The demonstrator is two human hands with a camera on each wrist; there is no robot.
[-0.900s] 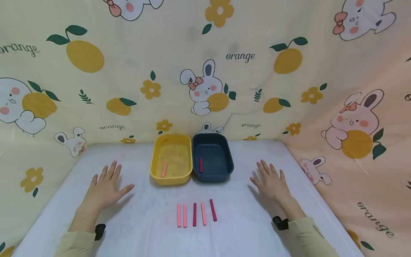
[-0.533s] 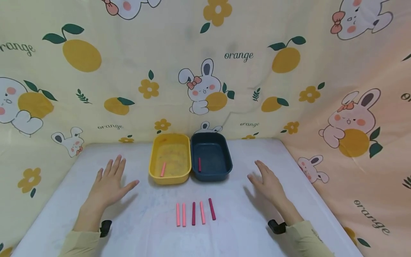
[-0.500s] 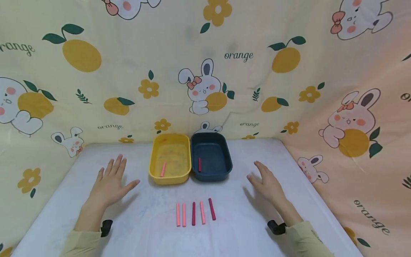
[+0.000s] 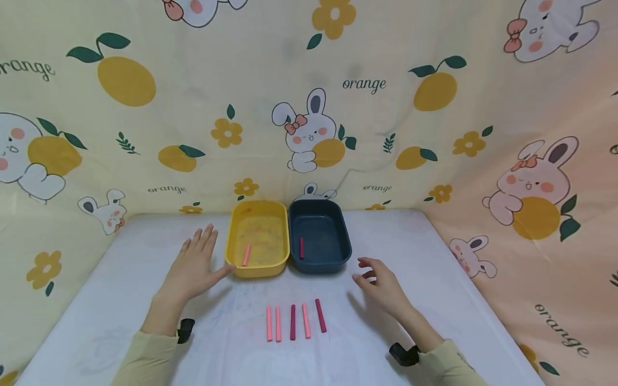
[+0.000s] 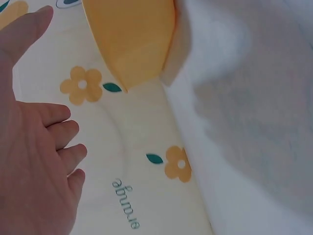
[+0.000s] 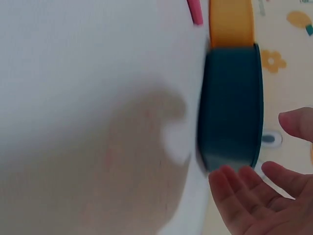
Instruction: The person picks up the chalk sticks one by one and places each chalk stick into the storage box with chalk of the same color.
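My left hand (image 4: 193, 268) hovers over the table just left of the yellow bin (image 4: 258, 271), its fingers straight and the thumb spread toward the bin's near corner. Right of the dark blue bin (image 4: 321, 266), my right hand (image 4: 383, 287) is above the table, fingers loosely bent with nothing between them. Several sticks that look like crayons or chalk lie in a row in front of the bins: light pink sticks (image 4: 269, 324) and dark red sticks (image 4: 292, 323). One pink stick (image 4: 247, 254) lies in the yellow bin, and a dark red stick (image 4: 301, 248) is in the blue one.
The two bins stand side by side at the back of a white-covered table (image 4: 222, 359). A patterned cloth (image 4: 309, 69) with rabbits and oranges hangs behind and along both sides. Small black devices (image 4: 404, 354) sit at both wrists.
Both hands have moved inward toward the bins. The right hand's fingers have gone from spread to loosely bent. The sticks and bins have stayed in place; the view shifts slightly.
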